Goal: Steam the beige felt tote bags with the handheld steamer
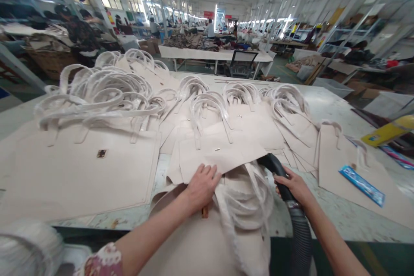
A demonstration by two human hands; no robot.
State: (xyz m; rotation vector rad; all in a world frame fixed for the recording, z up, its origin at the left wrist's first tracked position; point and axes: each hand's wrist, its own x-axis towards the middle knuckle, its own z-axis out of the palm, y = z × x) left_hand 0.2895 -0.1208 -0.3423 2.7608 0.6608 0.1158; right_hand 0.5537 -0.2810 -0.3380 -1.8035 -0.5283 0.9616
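My left hand (203, 183) lies flat, fingers stretched, on the lower edge of a cream bag panel (207, 155) with a small metal piece on it. Wrapped round the black vacuum hose (284, 192) is my right hand (296, 184). The hose curves to the left, and its end is hidden behind the panel. Below my hands, another cream bag piece (194, 246) hangs over the table edge, with plastic-wrapped straps (247, 194) looped on it.
To the left lies a wide stack of cream panels (80, 177) under piled wrapped straps (106, 90). More strapped panels (297, 136) spread across the table. At right are a blue packet (362, 184) and a yellow cylinder (390, 130). An office chair (242, 64) stands beyond.
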